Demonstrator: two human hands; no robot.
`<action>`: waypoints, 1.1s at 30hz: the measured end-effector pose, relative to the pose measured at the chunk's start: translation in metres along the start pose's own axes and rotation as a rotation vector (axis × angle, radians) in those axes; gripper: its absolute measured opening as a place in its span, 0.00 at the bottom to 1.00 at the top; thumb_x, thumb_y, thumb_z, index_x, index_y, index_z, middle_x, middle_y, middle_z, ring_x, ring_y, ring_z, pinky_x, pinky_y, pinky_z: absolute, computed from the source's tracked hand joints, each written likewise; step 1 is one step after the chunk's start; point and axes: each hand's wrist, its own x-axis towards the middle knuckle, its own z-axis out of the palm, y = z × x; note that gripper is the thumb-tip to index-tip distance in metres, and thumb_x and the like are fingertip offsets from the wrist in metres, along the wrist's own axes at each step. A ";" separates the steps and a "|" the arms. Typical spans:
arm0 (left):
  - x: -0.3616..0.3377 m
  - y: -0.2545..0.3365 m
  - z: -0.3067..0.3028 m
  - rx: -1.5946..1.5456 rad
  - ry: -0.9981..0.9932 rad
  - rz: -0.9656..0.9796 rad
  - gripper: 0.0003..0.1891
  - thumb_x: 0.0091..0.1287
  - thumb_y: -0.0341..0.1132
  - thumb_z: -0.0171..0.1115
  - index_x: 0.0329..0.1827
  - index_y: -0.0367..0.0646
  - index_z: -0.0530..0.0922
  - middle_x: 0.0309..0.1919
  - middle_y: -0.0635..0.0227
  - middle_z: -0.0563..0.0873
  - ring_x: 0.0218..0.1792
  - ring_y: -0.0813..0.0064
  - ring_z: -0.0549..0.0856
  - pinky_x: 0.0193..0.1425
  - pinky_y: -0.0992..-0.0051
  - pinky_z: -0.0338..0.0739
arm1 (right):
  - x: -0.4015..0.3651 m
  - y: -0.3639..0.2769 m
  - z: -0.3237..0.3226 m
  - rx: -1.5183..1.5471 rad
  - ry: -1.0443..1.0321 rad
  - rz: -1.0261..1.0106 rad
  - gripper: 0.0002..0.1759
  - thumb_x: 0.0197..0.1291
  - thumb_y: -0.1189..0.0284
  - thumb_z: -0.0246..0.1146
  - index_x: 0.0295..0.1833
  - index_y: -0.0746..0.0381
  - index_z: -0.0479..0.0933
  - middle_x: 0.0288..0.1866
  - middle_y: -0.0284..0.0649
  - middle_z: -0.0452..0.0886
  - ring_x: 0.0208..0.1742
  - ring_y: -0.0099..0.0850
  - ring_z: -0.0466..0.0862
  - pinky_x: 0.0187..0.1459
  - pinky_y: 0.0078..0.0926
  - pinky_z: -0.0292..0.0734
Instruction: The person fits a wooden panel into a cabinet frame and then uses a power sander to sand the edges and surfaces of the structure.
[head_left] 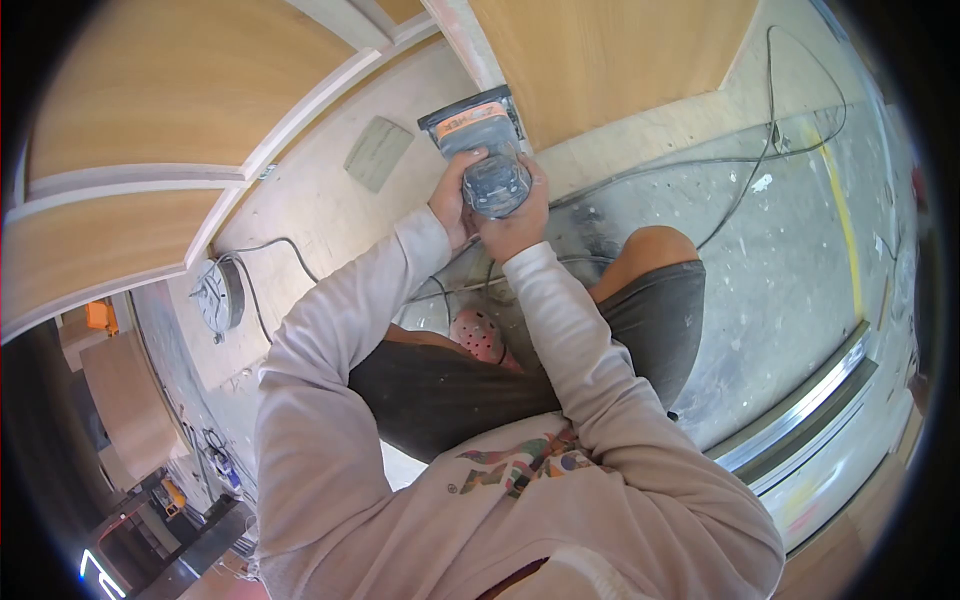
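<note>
An orange and dark power sander (480, 150) is held at the top centre, its flat plate near the edge of a wooden panel (610, 60). My left hand (460, 195) wraps round the left side of the sander's body, thumb on top. Round the right side of the body closes my right hand (522, 212). The underside of the sander is hidden. Left of the sander, a greenish-grey rectangular pad (379, 153) lies on a pale board (320, 190).
A white-framed wooden panel (180, 90) stands at the upper left. A round dusty device (217, 296) with a cord sits below it. Black cable (745, 185) loops over the grey floor (760, 280). Metal bars (800, 400) lie at the lower right. My bent knees are below the hands.
</note>
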 end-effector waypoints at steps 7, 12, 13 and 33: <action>-0.017 0.016 0.019 -0.032 -0.025 0.128 0.21 0.62 0.49 0.54 0.50 0.43 0.75 0.43 0.63 0.83 0.44 0.68 0.83 0.54 0.69 0.76 | 0.013 -0.033 -0.004 -0.067 -0.035 -0.078 0.43 0.32 0.77 0.72 0.59 0.67 0.61 0.56 0.56 0.65 0.56 0.51 0.69 0.58 0.40 0.65; -0.030 0.027 0.026 -0.020 0.014 0.207 0.21 0.63 0.49 0.54 0.51 0.43 0.75 0.44 0.64 0.83 0.45 0.68 0.82 0.53 0.68 0.76 | 0.021 -0.047 -0.001 -0.060 -0.045 -0.165 0.43 0.32 0.77 0.72 0.59 0.66 0.60 0.58 0.56 0.65 0.58 0.53 0.67 0.59 0.43 0.63; -0.030 0.031 0.023 -0.036 -0.021 0.215 0.21 0.63 0.49 0.54 0.51 0.43 0.75 0.44 0.64 0.83 0.45 0.68 0.82 0.53 0.68 0.76 | 0.022 -0.048 0.002 -0.075 -0.030 -0.184 0.43 0.32 0.77 0.71 0.59 0.65 0.60 0.58 0.56 0.65 0.59 0.54 0.66 0.60 0.43 0.63; -0.038 0.038 0.031 0.020 -0.038 0.204 0.21 0.63 0.49 0.54 0.51 0.44 0.75 0.43 0.67 0.84 0.45 0.69 0.83 0.53 0.68 0.76 | 0.030 -0.050 0.004 -0.028 -0.003 -0.254 0.46 0.28 0.75 0.75 0.60 0.64 0.62 0.53 0.50 0.69 0.55 0.44 0.72 0.58 0.36 0.67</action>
